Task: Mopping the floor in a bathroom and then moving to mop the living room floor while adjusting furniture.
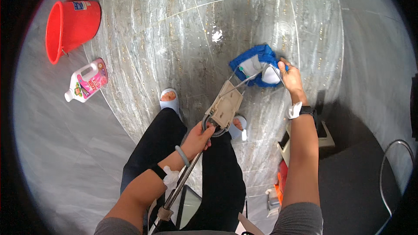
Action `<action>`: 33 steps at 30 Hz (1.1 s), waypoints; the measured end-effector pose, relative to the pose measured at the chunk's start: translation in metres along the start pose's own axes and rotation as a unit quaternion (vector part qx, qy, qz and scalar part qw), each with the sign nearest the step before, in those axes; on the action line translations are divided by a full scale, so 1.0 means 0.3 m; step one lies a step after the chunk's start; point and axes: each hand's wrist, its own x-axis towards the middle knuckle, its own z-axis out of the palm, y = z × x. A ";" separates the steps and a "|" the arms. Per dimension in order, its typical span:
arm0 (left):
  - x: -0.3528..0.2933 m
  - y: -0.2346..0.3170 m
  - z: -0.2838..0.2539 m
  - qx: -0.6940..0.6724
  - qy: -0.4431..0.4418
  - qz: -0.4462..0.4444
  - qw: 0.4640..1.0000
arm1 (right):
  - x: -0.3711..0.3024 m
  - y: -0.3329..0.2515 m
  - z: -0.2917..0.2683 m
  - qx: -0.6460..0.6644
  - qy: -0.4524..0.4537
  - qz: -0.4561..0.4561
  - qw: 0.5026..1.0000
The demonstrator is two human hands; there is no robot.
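Observation:
A flat mop with a metal pole [185,176] and a beige plastic head [225,105] slants across the middle, in front of my legs. My left hand [202,135] is closed round the pole, right below the head. Wire arms reach from the head to a blue mop cloth [257,55] with a white underside, which is bunched at the far end. At the cloth's right edge my right hand [290,76] is closed, its fingers pinching the blue rim beside a wire arm. How the cloth is joined to the wires I cannot tell.
On the left a red bucket [78,24] lies tilted, with a white and pink jug-shaped bottle [89,80] nearer me. My slippered feet [169,99] stand on shiny grey tiles. A dark surface [348,169] and a curved grey hose [383,174] are at right.

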 end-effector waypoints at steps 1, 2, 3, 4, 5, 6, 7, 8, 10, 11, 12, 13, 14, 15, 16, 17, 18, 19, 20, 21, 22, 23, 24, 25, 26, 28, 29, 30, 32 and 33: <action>-0.017 0.008 0.010 -0.007 -0.006 0.000 1.000 | -0.025 0.000 -0.066 0.054 0.023 0.034 0.998; -0.030 0.016 0.019 0.039 -0.009 0.001 0.999 | -0.051 0.001 -0.131 0.109 0.047 0.068 0.991; -0.041 0.029 0.051 0.083 -0.024 0.007 0.996 | -0.072 0.064 -0.209 0.180 0.123 0.019 0.976; -0.053 0.022 0.044 0.079 -0.026 0.008 0.997 | -0.107 0.024 -0.280 0.264 0.156 0.061 0.950; -0.060 0.005 0.029 0.106 -0.015 0.031 0.994 | -0.118 0.023 -0.338 0.292 0.151 0.045 0.943; -0.071 -0.005 0.039 0.130 -0.011 0.055 0.990 | -0.144 0.030 -0.420 0.312 0.150 0.032 0.937; -0.113 0.034 0.046 0.166 0.005 0.065 0.984 | -0.182 -0.033 -0.476 0.321 0.134 0.018 0.937; -0.131 0.031 0.044 0.163 0.000 0.064 0.985 | -0.219 -0.060 -0.520 0.316 0.135 0.019 0.939; -0.166 0.029 0.051 0.202 -0.018 0.110 0.973 | -0.285 -0.113 -0.604 0.267 0.081 -0.008 0.960; -0.184 0.027 0.060 0.202 -0.021 0.118 0.972 | -0.322 -0.144 -0.642 0.261 0.044 0.006 0.964; -0.198 0.028 0.090 0.194 -0.032 0.122 0.973 | -0.365 -0.156 -0.695 0.259 0.018 0.024 0.965; -0.214 0.033 0.102 0.184 -0.026 0.120 0.975 | -0.402 -0.186 -0.716 0.244 0.002 0.025 0.969; -0.229 0.037 0.107 0.174 -0.019 0.119 0.977 | -0.440 -0.223 -0.736 0.229 -0.014 0.027 0.973; -0.239 0.032 0.123 0.166 -0.024 0.120 0.978 | -0.482 -0.264 -0.773 0.228 -0.014 0.019 0.973; -0.245 0.029 0.135 0.163 -0.027 0.135 0.977 | -0.512 -0.272 -0.802 0.239 -0.016 0.039 0.970; -0.253 0.029 0.144 0.159 -0.028 0.149 0.976 | -0.540 -0.273 -0.833 0.239 -0.035 0.046 0.969; -0.265 0.030 0.145 0.149 -0.033 0.149 0.977 | -0.568 -0.289 -0.857 0.236 -0.055 0.054 0.969; -0.277 0.034 0.142 0.127 -0.046 0.109 0.985 | -0.594 -0.325 -0.862 0.235 -0.037 0.067 0.969; -0.295 0.035 0.140 0.104 -0.059 0.070 0.990 | -0.608 -0.335 -0.857 0.235 -0.038 0.078 0.968; -0.319 0.057 0.128 0.076 -0.075 0.069 0.992 | -0.632 -0.350 -0.845 0.224 -0.014 0.077 0.971; -0.343 0.076 0.140 0.071 -0.076 0.073 0.992 | -0.656 -0.358 -0.844 0.210 0.007 0.073 0.975; -0.365 0.096 0.154 0.089 -0.095 0.066 0.989 | -0.672 -0.369 -0.831 0.232 0.038 0.052 0.971; -0.389 0.118 0.159 0.108 -0.115 0.060 0.986 | -0.682 -0.380 -0.852 0.238 0.014 0.056 0.970; -0.411 0.137 0.160 0.095 -0.125 0.064 0.986 | -0.688 -0.392 -0.864 0.258 0.044 0.062 0.963; -0.437 0.156 0.157 0.090 -0.126 0.068 0.986 | -0.693 -0.405 -0.879 0.277 0.075 0.067 0.956; -0.484 0.187 0.124 0.141 -0.128 0.088 0.978 | -0.682 -0.495 -0.921 0.256 0.054 0.048 0.964; -0.499 0.187 0.116 0.139 -0.127 0.090 0.978 | -0.666 -0.521 -0.935 0.240 0.040 0.044 0.969; -0.515 0.188 0.122 0.129 -0.132 0.097 0.978 | -0.657 -0.554 -0.950 0.236 0.039 0.039 0.970; -0.539 0.192 0.137 0.116 -0.137 0.106 0.978 | -0.645 -0.608 -0.976 0.288 0.008 0.041 0.957; -0.551 0.203 0.133 0.125 -0.143 0.117 0.975 | -0.639 -0.639 -0.971 0.296 -0.005 0.049 0.954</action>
